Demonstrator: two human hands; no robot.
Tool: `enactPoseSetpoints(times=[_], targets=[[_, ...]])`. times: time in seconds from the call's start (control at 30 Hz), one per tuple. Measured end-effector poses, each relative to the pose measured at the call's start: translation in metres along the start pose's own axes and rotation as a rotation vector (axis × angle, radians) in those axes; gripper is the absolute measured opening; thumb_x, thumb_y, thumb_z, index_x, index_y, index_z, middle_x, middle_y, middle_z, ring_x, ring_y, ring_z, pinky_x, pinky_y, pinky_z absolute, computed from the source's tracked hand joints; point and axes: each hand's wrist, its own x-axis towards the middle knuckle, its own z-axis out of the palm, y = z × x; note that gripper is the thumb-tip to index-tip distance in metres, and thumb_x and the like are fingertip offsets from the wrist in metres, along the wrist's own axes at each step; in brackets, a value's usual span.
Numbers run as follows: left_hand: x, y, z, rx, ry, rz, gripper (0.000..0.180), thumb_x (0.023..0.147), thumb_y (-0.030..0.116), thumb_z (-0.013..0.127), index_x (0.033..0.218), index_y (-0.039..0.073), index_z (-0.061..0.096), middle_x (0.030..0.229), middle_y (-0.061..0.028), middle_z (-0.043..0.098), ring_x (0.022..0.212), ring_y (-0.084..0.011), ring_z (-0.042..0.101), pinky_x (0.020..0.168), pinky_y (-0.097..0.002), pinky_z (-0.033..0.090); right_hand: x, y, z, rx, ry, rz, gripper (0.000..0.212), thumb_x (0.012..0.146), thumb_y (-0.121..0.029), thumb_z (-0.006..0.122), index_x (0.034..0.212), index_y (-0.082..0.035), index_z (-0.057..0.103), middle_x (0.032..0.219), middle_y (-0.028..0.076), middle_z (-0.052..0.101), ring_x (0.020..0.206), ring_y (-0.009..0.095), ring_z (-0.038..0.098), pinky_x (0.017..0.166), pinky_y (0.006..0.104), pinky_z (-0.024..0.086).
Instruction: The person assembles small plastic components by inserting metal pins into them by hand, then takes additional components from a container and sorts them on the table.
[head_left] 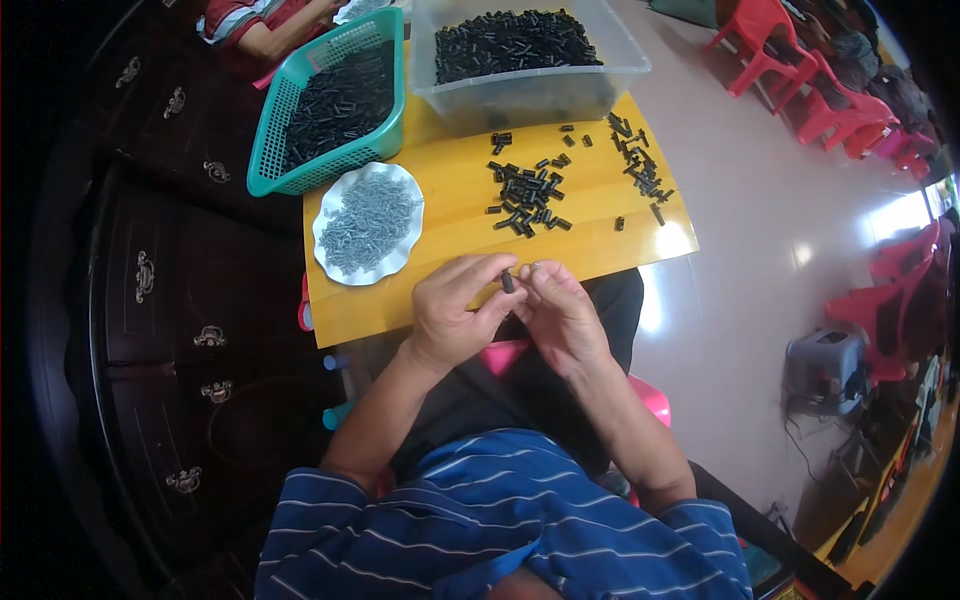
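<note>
Just past the table's near edge, my left hand pinches a small black tubular part between thumb and fingers, its length roughly upright. Close beside it, my right hand is closed, thumb against fingers; a tiny pale piece may be at its fingertips, too small to make out. Beyond the hands, a loose pile of similar black parts lies on the yellow table. To the left, a white scalloped plate holds many small silvery pieces.
A green mesh basket and a translucent plastic tub, both full of black parts, stand at the back. More black parts lie along the right edge. Another person's arm shows at far left. Dark cabinets line the left; red chairs stand right.
</note>
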Motion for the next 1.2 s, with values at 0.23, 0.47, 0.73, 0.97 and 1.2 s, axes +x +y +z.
enactPoseSetpoints(times=[0.23, 0.47, 0.73, 0.97, 1.2], targets=[[0.011, 0.005, 0.004, 0.114, -0.023, 0.151, 0.04, 0.067, 0.001, 0.083, 0.105, 0.002, 0.07, 0.09, -0.0114, 0.07, 0.081, -0.0286, 0.066, 0.073, -0.0364, 0.052, -0.004, -0.009, 0.005, -0.029, -0.069, 0.025, 0.012, 0.097, -0.019, 0.065, 0.103, -0.011, 0.06, 0.106, 0.002, 0.066, 0.099, 0.013, 0.063, 0.092, 0.0321, 0.048], [0.004, 0.001, -0.003, 0.139, -0.125, 0.099, 0.037, 0.069, 0.003, 0.079, 0.104, 0.003, 0.07, 0.087, -0.0105, 0.066, 0.078, -0.0313, 0.063, 0.071, -0.0405, 0.051, -0.006, -0.011, 0.009, -0.162, -0.126, 0.073, 0.013, 0.098, -0.018, 0.066, 0.101, -0.006, 0.062, 0.109, 0.007, 0.068, 0.1, 0.014, 0.064, 0.094, 0.0294, 0.05], [0.012, 0.011, 0.003, 0.243, -0.148, 0.098, 0.031, 0.073, 0.004, 0.073, 0.103, 0.003, 0.068, 0.088, -0.0121, 0.066, 0.079, -0.0336, 0.064, 0.071, -0.0424, 0.052, -0.006, -0.009, 0.01, -0.324, -0.174, -0.047, 0.015, 0.096, -0.015, 0.068, 0.104, -0.004, 0.063, 0.105, 0.004, 0.068, 0.098, 0.009, 0.061, 0.093, 0.0249, 0.047], [0.02, 0.012, 0.003, 0.217, -0.177, 0.098, 0.026, 0.073, -0.001, 0.069, 0.099, 0.002, 0.067, 0.09, -0.0132, 0.068, 0.081, -0.0342, 0.064, 0.071, -0.0414, 0.052, -0.004, -0.015, 0.01, -0.278, -0.177, -0.009, 0.016, 0.095, -0.017, 0.07, 0.104, -0.005, 0.063, 0.098, 0.0, 0.066, 0.087, 0.007, 0.06, 0.081, 0.023, 0.05], [0.015, 0.014, 0.004, 0.195, -0.173, 0.126, 0.023, 0.075, 0.0, 0.07, 0.097, 0.002, 0.066, 0.09, -0.0145, 0.068, 0.083, -0.0361, 0.064, 0.073, -0.0427, 0.051, -0.001, -0.01, 0.003, -0.238, -0.211, -0.021, 0.018, 0.096, -0.022, 0.069, 0.102, -0.006, 0.063, 0.093, -0.001, 0.065, 0.083, 0.007, 0.059, 0.078, 0.0226, 0.049]])
